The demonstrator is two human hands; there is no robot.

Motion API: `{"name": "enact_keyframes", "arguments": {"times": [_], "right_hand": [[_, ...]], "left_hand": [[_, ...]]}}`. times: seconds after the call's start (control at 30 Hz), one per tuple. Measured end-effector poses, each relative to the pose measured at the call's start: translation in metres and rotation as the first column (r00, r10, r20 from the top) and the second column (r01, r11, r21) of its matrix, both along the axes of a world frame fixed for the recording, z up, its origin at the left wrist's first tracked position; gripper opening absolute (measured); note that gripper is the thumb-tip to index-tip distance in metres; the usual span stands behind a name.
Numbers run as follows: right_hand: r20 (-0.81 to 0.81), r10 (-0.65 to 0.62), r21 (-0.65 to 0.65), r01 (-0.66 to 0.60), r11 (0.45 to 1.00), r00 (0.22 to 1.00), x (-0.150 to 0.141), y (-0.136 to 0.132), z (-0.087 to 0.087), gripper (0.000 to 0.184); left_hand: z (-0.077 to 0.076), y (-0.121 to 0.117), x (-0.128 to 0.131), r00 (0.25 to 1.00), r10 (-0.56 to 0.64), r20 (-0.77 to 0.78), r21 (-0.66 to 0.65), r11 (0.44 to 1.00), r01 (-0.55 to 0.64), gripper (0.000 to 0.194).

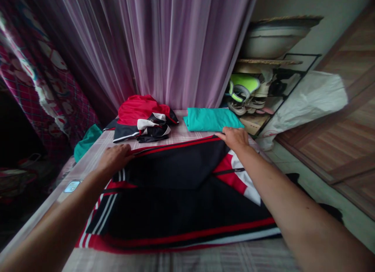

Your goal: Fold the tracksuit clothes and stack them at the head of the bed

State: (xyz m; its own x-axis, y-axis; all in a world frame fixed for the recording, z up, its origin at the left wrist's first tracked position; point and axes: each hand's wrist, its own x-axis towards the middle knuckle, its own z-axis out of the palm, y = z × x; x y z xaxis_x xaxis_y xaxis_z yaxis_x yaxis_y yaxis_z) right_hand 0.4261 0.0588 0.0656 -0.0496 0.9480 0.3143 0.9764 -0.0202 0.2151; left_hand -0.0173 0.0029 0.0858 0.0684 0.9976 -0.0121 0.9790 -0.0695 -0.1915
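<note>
right now, the black, red and white zip jacket (164, 209) lies flat on the pale checked cloth (228, 260), its sleeves laid inward, collar at three o'clock. the step in hand looks like straightening its far edge. the left hand (115, 158) is at that edge at ten o'clock, the right hand (236, 138) at one; both are half curled, neither spread flat, and i cannot tell whether either pinches the fabric. moving that edge evenly would call for a hold near both ends

at eleven o'clock, a rumpled red and black garment (137, 110) with a black and white bundle (155, 129) crowds the left hand's far side. a folded teal cloth (211, 119) sits at one o'clock, just beyond the right hand; a purple curtain (175, 37) hangs at twelve
</note>
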Motion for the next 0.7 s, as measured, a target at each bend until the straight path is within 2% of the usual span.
{"name": "enact_keyframes", "arguments": {"times": [0.1,0.2,0.27,0.33,0.43,0.53,0.7], "right_hand": [[-0.088,-0.017,0.018,0.019,1.000,0.996,-0.018,0.012,0.000,0.042],[-0.224,0.031,0.072,-0.015,0.997,0.974,-0.041,-0.001,-0.008,0.037],[-0.325,0.114,0.070,-0.097,0.993,0.939,-0.063,-0.025,-0.016,0.043],[-0.405,0.193,0.010,-0.206,0.978,0.894,-0.088,-0.056,-0.028,0.051],[-0.426,0.239,-0.184,-0.342,0.921,0.873,-0.119,-0.103,-0.050,0.059],[-0.406,0.179,-0.325,-0.325,0.888,0.896,-0.131,-0.132,-0.066,0.061],[-0.398,0.067,-0.324,-0.209,0.923,0.915,-0.118,-0.147,-0.069,0.057]], "left_hand": [[-0.004,0.005,0.004,0.997,0.070,-0.007,0.073,0.995,-0.070,0.038],[-0.024,-0.008,0.010,0.997,0.061,0.041,0.169,0.983,-0.067,0.050],[-0.042,-0.025,0.013,0.996,-0.032,0.085,0.206,0.979,0.014,0.055],[-0.062,-0.045,0.016,0.985,-0.127,0.121,0.194,0.976,0.102,0.054],[-0.084,-0.067,0.021,0.979,-0.153,0.134,0.113,0.984,0.138,0.053],[-0.090,-0.076,0.027,0.986,-0.123,0.117,0.063,0.991,0.116,0.057],[-0.080,-0.076,0.033,0.988,-0.107,0.115,0.039,0.994,0.103,0.058]]}}
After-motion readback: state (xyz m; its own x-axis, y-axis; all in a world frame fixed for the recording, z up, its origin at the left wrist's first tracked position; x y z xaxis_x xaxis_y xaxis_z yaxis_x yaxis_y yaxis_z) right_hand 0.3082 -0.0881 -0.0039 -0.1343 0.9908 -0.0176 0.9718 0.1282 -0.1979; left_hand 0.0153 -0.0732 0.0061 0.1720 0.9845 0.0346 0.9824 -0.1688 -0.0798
